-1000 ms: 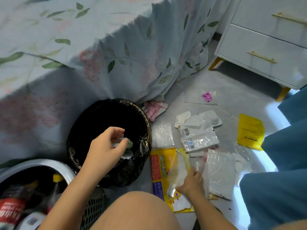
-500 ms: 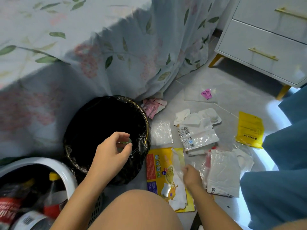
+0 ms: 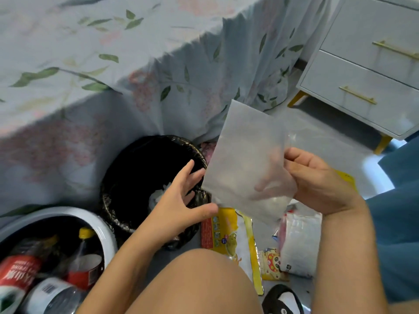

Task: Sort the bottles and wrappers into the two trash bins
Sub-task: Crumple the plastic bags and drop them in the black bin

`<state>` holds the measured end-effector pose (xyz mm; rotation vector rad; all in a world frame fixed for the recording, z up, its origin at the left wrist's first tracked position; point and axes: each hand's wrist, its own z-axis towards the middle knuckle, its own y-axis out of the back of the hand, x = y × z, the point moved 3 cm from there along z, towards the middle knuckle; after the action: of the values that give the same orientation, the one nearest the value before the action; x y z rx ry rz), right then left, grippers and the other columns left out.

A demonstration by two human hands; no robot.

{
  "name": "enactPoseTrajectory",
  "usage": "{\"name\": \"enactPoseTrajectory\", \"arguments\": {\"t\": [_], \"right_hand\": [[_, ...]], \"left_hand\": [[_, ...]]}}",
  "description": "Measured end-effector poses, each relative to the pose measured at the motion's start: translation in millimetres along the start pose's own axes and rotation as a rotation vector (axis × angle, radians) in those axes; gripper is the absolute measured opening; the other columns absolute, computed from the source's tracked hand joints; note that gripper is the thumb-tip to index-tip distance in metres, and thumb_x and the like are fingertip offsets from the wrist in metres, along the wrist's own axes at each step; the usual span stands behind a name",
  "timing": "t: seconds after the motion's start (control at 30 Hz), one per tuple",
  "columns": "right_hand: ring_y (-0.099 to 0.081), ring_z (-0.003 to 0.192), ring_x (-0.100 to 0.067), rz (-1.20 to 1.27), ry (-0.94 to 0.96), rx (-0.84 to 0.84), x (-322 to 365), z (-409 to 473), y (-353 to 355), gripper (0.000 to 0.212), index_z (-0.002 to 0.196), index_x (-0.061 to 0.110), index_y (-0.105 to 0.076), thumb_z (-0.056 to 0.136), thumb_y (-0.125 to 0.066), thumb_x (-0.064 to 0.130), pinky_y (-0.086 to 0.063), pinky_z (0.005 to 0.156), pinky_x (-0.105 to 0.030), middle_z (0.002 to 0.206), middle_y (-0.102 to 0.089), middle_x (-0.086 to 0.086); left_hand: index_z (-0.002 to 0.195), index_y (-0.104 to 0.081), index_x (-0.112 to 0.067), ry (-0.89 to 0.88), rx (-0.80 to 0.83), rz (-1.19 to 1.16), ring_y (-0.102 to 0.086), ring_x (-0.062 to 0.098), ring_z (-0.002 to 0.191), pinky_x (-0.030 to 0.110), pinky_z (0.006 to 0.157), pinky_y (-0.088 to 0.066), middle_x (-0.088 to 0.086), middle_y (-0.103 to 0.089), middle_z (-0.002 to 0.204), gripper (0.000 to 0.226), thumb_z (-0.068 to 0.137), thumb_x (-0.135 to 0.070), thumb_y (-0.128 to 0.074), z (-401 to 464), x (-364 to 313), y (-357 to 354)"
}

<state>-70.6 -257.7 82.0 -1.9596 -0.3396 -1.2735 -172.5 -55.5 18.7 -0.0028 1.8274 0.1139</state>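
Observation:
My right hand (image 3: 322,180) holds up a translucent frosted plastic wrapper (image 3: 247,159) by its right edge, raised above the floor beside the black-lined bin (image 3: 127,177). My left hand (image 3: 179,198) hovers open over that bin's right rim, fingers spread, thumb close to the wrapper's lower left corner. White crumpled waste lies inside the black bin. The white bin (image 3: 68,215) at lower left contains several bottles, one with a yellow cap (image 3: 85,232) and red labels. More wrappers lie on the floor: a yellow packet (image 3: 226,236) and a white one (image 3: 299,243).
A bed with a leaf-patterned sheet (image 3: 113,64) hangs down behind the bins. A white drawer unit (image 3: 362,82) with gold handles stands at upper right. My bare knee (image 3: 192,282) fills the bottom centre. A blue cushion (image 3: 399,223) sits at right, a black slipper (image 3: 281,300) below.
My right hand lifted a translucent wrapper off the floor pile and raised it up. My left hand released the small item over the black bin and opened its fingers.

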Motion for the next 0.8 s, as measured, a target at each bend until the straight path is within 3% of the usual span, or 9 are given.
{"name": "enactPoseTrajectory", "arguments": {"t": [0.1,0.23,0.3,0.4,0.5,0.57,0.63,0.7,0.8], "right_hand": [[-0.071,0.066,-0.018,0.132,0.098,-0.033,-3.4,0.2,-6.4,0.023,0.092,0.014,-0.073,0.069,-0.072,0.018,-0.057,0.058,-0.026,0.078,-0.072,-0.007],[-0.066,0.061,-0.012,-0.029,0.108,-0.307,-24.4,18.1,-14.4,0.048,0.124,0.033,-0.048,0.088,-0.056,0.003,-0.055,0.056,-0.029,0.068,-0.068,-0.003],[-0.057,0.054,-0.007,-0.304,0.104,-0.371,-35.2,22.4,-22.9,0.051,0.123,0.041,-0.047,0.091,-0.052,0.001,-0.05,0.054,-0.022,0.056,-0.059,0.007],[-0.055,0.063,-0.011,-0.433,-0.068,-0.2,-55.6,23.5,-35.5,0.031,0.098,0.029,-0.071,0.091,-0.052,0.005,-0.044,0.058,-0.021,0.069,-0.064,0.002],[-0.057,0.067,-0.01,-0.438,-0.252,-0.017,-69.7,18.6,-44.1,0.01,0.082,0.013,-0.071,0.08,-0.061,0.013,-0.046,0.062,-0.021,0.073,-0.065,0.002],[-0.063,0.082,-0.013,-0.339,-0.32,0.023,-75.3,18.3,-46.7,0.015,0.092,0.016,-0.071,0.083,-0.059,0.017,-0.052,0.078,-0.031,0.089,-0.069,-0.001],[-0.066,0.084,-0.013,-0.221,-0.368,0.018,-76.3,19.5,-46.6,0.015,0.087,0.018,-0.071,0.09,-0.056,0.021,-0.055,0.082,-0.032,0.089,-0.071,-0.002],[-0.066,0.081,-0.02,-0.221,-0.364,-0.06,-76.4,22.7,-35.2,0.031,0.078,0.01,-0.07,0.096,-0.05,0.025,-0.055,0.087,-0.037,0.082,-0.07,-0.009],[-0.062,0.065,-0.018,-0.341,-0.331,-0.341,-89.9,30.6,0.0,0.034,0.071,0.009,-0.066,0.096,-0.048,0.022,-0.055,0.083,-0.037,0.074,-0.062,-0.006]], "left_hand": [[0.137,-0.047,-0.022,-0.052,0.098,-0.1,-0.062,0.008,0.114,0.021,0.09,-0.051,-0.001,-0.066,0.124,0.09,0.057,-0.025,-0.088,-2.9,-12.8,-3.7],[0.082,-0.076,-0.041,-0.185,-0.142,0.061,-0.066,0.024,0.106,0.031,0.089,-0.054,0.01,-0.069,0.109,0.027,0.059,-0.055,-0.077,-5.6,-26.0,-3.4],[0.077,-0.077,-0.04,-0.23,-0.267,0.076,-0.058,0.028,0.12,0.036,0.1,-0.049,0.013,-0.059,0.129,0.028,0.061,-0.063,-0.074,-7.6,-27.8,4.1],[0.081,-0.075,-0.039,-0.392,-0.316,0.176,-0.026,0.006,0.144,0.032,0.115,-0.031,-0.023,-0.019,0.156,0.013,0.072,-0.047,-0.069,-12.5,-35.6,14.3],[0.086,-0.074,-0.045,-0.389,-0.316,0.131,-0.025,0.002,0.143,0.031,0.114,-0.033,-0.023,-0.041,0.147,0.014,0.076,-0.041,-0.066,-17.0,-40.9,18.9],[0.085,-0.077,-0.031,-0.312,-0.385,0.053,-0.046,-0.005,0.128,0.015,0.099,-0.045,-0.025,-0.067,0.114,0.009,0.078,-0.036,-0.074,-18.5,-43.1,20.5],[0.083,-0.075,-0.026,-0.21,-0.503,0.028,-0.065,-0.01,0.089,0.008,0.073,-0.051,-0.023,-0.073,0.083,0.005,0.078,-0.026,-0.075,-14.9,-40.9,27.1],[0.084,-0.074,-0.024,-0.056,-0.562,0.007,-0.066,-0.002,0.062,0.012,0.058,-0.053,-0.008,-0.073,0.07,0.007,0.079,-0.02,-0.076,-0.9,-27.1,41.0],[0.086,-0.072,-0.011,0.215,-0.587,-0.036,-0.062,0.013,0.053,0.016,0.047,-0.049,0.007,-0.069,0.069,0.008,0.079,-0.009,-0.075,31.8,19.0,67.9]]}}
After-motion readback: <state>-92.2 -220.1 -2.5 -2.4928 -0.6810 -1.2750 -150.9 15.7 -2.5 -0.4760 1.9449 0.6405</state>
